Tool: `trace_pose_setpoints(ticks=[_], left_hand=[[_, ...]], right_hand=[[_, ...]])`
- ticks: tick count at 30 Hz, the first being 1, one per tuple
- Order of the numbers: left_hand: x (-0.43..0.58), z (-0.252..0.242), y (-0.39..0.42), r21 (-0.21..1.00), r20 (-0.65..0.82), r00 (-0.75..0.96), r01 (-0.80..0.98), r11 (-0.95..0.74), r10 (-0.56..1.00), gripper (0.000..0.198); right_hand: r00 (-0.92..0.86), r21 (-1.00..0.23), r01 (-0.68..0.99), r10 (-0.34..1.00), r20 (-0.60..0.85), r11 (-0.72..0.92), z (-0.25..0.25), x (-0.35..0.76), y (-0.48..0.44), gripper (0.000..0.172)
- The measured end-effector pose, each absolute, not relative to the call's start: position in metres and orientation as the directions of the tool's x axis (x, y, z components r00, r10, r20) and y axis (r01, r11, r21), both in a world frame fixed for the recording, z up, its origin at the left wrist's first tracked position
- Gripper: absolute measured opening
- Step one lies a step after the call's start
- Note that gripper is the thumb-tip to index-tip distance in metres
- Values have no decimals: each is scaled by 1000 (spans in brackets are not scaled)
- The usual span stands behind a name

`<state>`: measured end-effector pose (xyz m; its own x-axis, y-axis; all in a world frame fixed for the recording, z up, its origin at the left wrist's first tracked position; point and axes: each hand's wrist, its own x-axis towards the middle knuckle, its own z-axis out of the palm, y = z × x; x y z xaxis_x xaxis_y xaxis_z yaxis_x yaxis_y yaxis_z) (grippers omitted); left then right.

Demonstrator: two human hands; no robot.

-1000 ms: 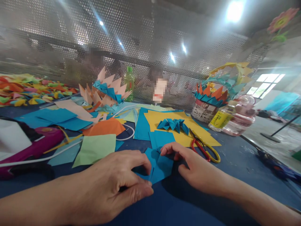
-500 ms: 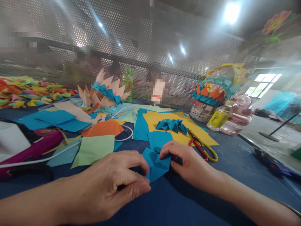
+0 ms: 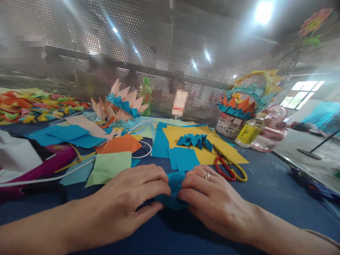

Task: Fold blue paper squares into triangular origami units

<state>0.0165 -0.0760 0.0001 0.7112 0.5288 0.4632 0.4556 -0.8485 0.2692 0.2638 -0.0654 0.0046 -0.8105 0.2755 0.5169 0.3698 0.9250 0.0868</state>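
Note:
Between my two hands is a piece of blue paper (image 3: pixel 174 193), bent and partly hidden by the fingers. My left hand (image 3: pixel 135 198) grips its left side, thumb below and fingers above. On the right side, my right hand (image 3: pixel 209 198), with a ring on one finger, has its fingers curled over the paper. Just beyond lie blue paper squares (image 3: pixel 184 158). Behind those, folded blue paper pieces (image 3: pixel 195 141) rest on yellow sheets (image 3: pixel 172 132). Scissors (image 3: pixel 230 166) with one red and one yellow handle lie to the right of the squares.
At left are a purple glue gun (image 3: pixel 57 159), a white cord (image 3: pixel 74 171), a green paper square (image 3: pixel 110 166) and a pile of coloured paper pieces (image 3: pixel 34 106). A folded-paper basket (image 3: pixel 231 122), a yellow-labelled bottle (image 3: pixel 248 132) and a pink container (image 3: pixel 271 136) stand at right.
My right hand has turned and come over the blue paper, closer to my left hand. The paper has turned and is now more covered by the fingers.

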Motion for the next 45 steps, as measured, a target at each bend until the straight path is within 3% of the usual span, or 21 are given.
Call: trace_pose_setpoints(ticks=[4,12,16,24,37,45], left_hand=[[14,-3,-73,206,476,741,430,-879,474,25],[9,-9,-71,162,472,741,459,-874,477,38],[8,-16,-66,143,477,753,442,-885,453,37],[12,-10,-70,199,464,715,491,-848,523,42],[20,5,-88,306,481,673,471,-827,562,24],[21,10,-86,330,446,694,459,-825,565,25]], right_hand=[[-823,51,334,265,503,941,3,265,-63,13],[-825,-79,345,342,450,935,5,266,-60,13],[-832,-83,319,321,452,944,5,265,-62,10],[-816,-7,375,334,471,927,4,265,-62,19],[-780,-268,360,446,438,894,0,265,-59,6],[-746,-448,336,524,410,829,-1,266,-56,18]])
